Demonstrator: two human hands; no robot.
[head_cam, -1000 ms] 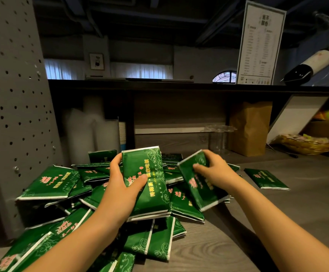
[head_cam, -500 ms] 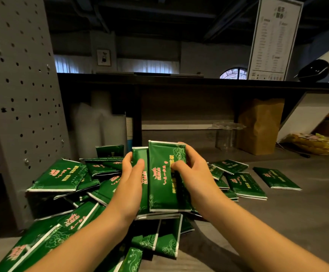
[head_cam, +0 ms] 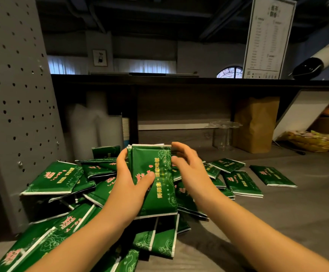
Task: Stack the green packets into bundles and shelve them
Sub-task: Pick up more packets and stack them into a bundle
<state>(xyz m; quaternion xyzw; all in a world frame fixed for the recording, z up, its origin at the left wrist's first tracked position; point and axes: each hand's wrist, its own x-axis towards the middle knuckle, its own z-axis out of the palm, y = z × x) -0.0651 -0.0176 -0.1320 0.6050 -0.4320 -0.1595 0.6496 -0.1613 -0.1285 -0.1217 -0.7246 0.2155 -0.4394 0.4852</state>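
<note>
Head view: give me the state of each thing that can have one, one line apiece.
bundle, held above the pile, edges roughly aligned.
left hand, grips the bundle, thumb across its front.
right hand, at the bundle's right edge; grip unclear.
loose packets, scattered and overlapping on the counter.
paper bag, standing upright.
bottle, lying down on the upper shelf.

The right hand (head_cam: pixel 191 173) is motion-blurred, so whether its fingers touch the bundle (head_cam: pixel 159 197) is unclear. Its packet count is hidden, perhaps three. The pile (head_cam: pixel 57 179) runs off the lower-left frame edge; print on the sign (head_cam: pixel 267 36) is too small to read.
</note>
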